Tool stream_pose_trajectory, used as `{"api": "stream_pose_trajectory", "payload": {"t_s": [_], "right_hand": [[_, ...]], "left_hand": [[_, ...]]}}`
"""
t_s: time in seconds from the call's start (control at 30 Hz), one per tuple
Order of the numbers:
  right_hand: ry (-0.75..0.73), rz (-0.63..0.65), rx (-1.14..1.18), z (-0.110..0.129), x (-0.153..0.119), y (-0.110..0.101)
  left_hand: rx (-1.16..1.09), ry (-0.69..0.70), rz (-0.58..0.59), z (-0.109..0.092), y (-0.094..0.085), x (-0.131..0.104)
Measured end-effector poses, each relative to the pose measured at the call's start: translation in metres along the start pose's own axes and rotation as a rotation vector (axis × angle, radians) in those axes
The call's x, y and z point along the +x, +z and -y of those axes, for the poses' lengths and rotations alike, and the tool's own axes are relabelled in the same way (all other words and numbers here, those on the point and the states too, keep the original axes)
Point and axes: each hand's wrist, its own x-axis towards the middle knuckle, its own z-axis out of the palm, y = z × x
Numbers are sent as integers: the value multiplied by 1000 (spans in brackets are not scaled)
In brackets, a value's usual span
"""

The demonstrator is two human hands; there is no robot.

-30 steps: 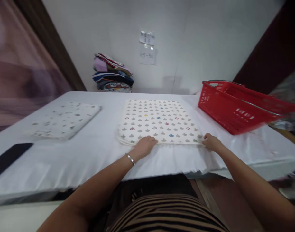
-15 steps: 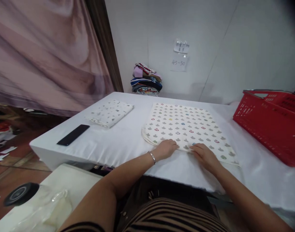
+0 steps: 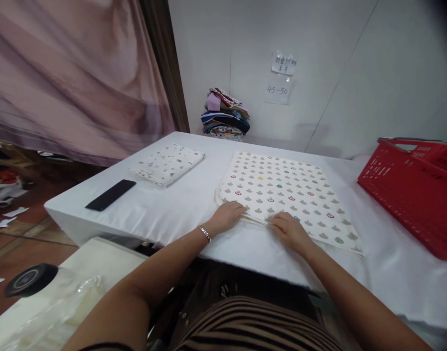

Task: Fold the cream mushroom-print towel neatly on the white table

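A cream cloth (image 3: 281,187) printed with grey and coloured shapes lies flat on the white-covered table (image 3: 165,214), its layers showing along the near edge. My left hand (image 3: 228,216), with a bracelet at the wrist, pinches that near edge close to its left corner. To its right, my right hand (image 3: 288,229) grips the same edge nearer the middle, fingers bent over it. A short stretch of edge lies between the two hands.
A folded white printed cloth (image 3: 170,165) and a black phone-like slab (image 3: 111,195) lie on the left. The red basket (image 3: 409,195) stands at the right. Folded fabrics (image 3: 226,117) are stacked by the wall. A white surface with clear plastic (image 3: 73,302) is at lower left.
Both hands have moved left along the cloth's near edge, the left one toward the corner. The view has shifted slightly.
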Motion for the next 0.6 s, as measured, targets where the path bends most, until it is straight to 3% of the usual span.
{"api": "stream_pose_trajectory", "payload": {"t_s": [0.17,0.6], "right_hand": [[-86,23,-4,15,28,20],[-136,85,-180,44,64,46]], "left_hand": [[-4,-11,15,1,-6,0],[-115,-35,30,4,-12,-1]]}}
